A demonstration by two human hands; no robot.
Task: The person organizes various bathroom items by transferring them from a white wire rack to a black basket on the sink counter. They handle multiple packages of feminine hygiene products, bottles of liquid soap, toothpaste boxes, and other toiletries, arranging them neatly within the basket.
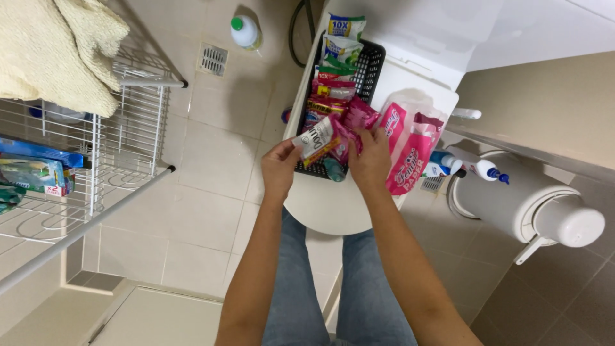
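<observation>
A black plastic basket (372, 63) full of small sachets stands on a closed white toilet lid (330, 208). My left hand (280, 166) pinches a white and red sachet (317, 138) at the basket's near end. My right hand (370, 159) holds magenta sachets (357, 118) just beside it. Green and white sachets (341, 40) stand upright at the basket's far end. A pink and white pack of tissue paper (409, 144) lies to the right of the basket.
A white wire rack (131, 138) with a cream towel (61, 48) and blue packets (35, 170) stands at left. A green-capped bottle (245, 31) and a floor drain (213, 59) are on the tiles. A white pedal bin (535, 202) and spray bottles (477, 168) sit at right.
</observation>
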